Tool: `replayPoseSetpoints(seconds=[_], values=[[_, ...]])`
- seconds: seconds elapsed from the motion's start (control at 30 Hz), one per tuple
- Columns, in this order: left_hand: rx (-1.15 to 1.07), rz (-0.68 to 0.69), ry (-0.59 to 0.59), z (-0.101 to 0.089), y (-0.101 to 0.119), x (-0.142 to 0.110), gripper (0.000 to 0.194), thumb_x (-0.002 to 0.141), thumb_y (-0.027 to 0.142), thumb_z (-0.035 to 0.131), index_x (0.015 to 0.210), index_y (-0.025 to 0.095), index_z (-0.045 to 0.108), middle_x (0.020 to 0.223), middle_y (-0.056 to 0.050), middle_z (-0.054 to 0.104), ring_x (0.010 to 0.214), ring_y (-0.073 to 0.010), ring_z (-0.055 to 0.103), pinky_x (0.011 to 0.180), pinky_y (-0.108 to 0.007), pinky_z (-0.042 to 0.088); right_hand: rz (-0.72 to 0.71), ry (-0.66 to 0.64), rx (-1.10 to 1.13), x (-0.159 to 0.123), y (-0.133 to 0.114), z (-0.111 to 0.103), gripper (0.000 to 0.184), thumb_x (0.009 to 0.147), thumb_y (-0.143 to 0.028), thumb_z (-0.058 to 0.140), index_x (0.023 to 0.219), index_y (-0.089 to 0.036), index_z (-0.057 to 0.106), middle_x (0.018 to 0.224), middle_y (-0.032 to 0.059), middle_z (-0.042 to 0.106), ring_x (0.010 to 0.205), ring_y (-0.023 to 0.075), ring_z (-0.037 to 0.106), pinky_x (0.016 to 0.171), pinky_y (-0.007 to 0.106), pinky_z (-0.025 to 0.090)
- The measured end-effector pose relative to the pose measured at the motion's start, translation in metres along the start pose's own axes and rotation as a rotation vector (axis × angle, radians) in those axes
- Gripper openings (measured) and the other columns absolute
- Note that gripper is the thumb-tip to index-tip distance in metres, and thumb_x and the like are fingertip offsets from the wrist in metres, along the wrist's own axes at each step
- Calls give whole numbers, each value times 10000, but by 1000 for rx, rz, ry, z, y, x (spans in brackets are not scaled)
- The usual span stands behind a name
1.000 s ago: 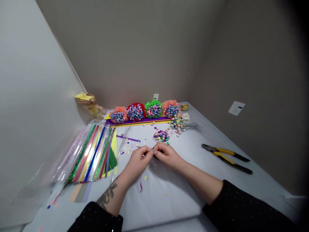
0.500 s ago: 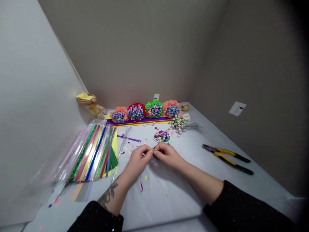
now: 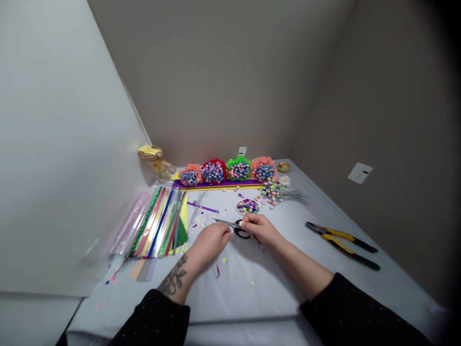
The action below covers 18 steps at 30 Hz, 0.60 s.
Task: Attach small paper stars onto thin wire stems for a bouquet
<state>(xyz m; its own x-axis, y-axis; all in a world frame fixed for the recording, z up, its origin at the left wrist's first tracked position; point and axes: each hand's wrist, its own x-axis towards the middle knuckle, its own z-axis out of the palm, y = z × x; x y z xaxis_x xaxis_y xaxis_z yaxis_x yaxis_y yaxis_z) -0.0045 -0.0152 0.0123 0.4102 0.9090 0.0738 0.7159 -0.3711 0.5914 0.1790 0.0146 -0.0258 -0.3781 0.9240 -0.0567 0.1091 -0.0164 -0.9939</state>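
Small scissors with black loop handles and silver blades [image 3: 236, 228] are held just above the table [image 3: 266, 288], near its middle, with the blades pointing left.

At the far left, a clear plastic sleeve [image 3: 126, 223] lies against the pale wall. Beside it is a fan of shiny foil strips [image 3: 158, 223] in green, red, gold and blue, with plain tan and grey paper strips [image 3: 142, 270] showing below. Scattered paper bits [image 3: 200, 220] dot the table between these strips and the person's left hand [image 3: 211, 241].

That hand, on a tattooed forearm coming out of a dark dotted sleeve, sits just beside the blades with its fingers curled inward. I can't tell whether those fingers are pinching anything. The right hand [image 3: 261, 229] has its fingers [image 3: 248, 220] closed around the scissors near the pivot, with a black loop showing beneath them.

Behind the hands, a round tray of folded paper stars [image 3: 248, 206] sits on the table. Farther back, four ruffled tissue-paper bunches topped with paper stars [image 3: 226, 170] stand in a row along a purple paper strip [image 3: 219, 184]. Well apart at the far right, yellow-and-black-handled pliers [image 3: 342, 245] lie on the table.
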Motion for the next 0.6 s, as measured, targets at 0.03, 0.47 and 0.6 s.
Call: replayPoseSetpoints(seconds=[0.03,0.47,0.6], values=[[53,-11,-17,-6,2,-4,193,819,199,449,736,182,623,762,-59,646,746,-201,576,705,-295,405,18,-19,12,0,-1,-1,227,757,-376,541,642,-184,499,449,-81,347,394,75,277,421,213,252],[732,-828,560,-61,-92,-177,407,865,393,367,1025,99,599,947,-157,624,903,-312,563,823,-401,410,-409,-236,-734,-15,5,27,52,715,-151,602,713,-190,638,1138,97,513,1124,275,399,938,445,350],[777,-848,439,-67,-107,-185,449,874,386,350,1096,87,600,1050,-161,628,954,-308,561,858,-398,389,-415,-146,-760,-15,5,27,195,726,-198,619,920,-190,602,1165,122,492,1147,284,384,951,458,346]])
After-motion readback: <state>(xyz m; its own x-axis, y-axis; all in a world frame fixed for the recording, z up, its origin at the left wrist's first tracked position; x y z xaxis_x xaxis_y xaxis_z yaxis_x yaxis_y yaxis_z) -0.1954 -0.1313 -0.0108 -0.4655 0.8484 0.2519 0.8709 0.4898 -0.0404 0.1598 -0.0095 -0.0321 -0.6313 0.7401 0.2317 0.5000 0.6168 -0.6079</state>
